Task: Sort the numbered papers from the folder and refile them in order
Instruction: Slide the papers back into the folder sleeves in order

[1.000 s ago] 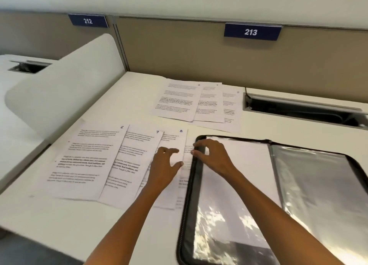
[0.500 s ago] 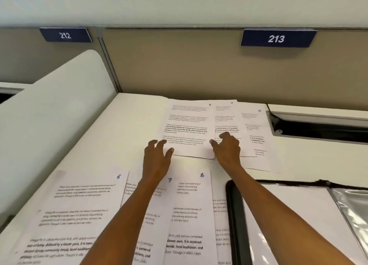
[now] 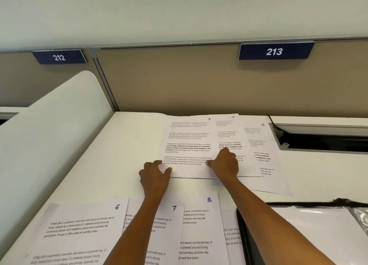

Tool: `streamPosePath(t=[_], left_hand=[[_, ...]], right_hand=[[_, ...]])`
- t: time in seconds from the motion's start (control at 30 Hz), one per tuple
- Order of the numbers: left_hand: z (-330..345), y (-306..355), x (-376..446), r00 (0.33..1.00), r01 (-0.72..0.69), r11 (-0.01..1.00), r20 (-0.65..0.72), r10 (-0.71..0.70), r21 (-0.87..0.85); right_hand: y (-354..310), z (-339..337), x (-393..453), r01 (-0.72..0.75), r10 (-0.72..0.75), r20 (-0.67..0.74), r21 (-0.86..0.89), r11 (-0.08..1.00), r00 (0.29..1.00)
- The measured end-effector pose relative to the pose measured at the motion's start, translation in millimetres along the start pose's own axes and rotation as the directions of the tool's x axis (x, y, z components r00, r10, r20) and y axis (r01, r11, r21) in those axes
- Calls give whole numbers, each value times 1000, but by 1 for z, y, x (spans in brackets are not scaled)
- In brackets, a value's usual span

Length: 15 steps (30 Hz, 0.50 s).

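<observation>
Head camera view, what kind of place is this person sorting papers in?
Probably an office or study hall with numbered cubicle desks: a partition panel carries number plates 212 and 213, a white side divider separates desks, and a cable slot is cut into the desktop.

View: single head-worn wide-angle camera
Position: above the near edge of the white desk (image 3: 127, 145)
Facing: forward and slightly down toward the partition (image 3: 179, 79), upper half of frame
Nearness: close; forearms enter from the bottom edge
Shared views: one view only
</observation>
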<state>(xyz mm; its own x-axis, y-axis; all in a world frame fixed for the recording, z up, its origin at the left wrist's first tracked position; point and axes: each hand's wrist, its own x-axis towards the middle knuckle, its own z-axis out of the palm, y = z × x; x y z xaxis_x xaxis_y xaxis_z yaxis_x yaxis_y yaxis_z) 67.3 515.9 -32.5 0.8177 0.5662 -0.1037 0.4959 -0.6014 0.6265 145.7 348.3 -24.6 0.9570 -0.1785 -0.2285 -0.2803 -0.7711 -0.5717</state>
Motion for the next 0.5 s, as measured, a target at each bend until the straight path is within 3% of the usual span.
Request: streamPosePath(t=[0.1,0.23,0.37,0.5], left_hand=[[3,7,-3,997,66,997,-41,-64,44],[5,22,3,980,186,972,-44,-194,-146],[5,29,13,966,246,918,-5,-260,-311],[1,34,11,963,235,903,-40,-267,-359]], right_hand=[[1,1,4,29,-37,-50,-145,989,998],[3,-1,12,27,-38,-61,-172,985,997],[7,-1,22,5,-4,-20,56,998,1000],[8,-9,20,94,-55,-111,394,914,992]])
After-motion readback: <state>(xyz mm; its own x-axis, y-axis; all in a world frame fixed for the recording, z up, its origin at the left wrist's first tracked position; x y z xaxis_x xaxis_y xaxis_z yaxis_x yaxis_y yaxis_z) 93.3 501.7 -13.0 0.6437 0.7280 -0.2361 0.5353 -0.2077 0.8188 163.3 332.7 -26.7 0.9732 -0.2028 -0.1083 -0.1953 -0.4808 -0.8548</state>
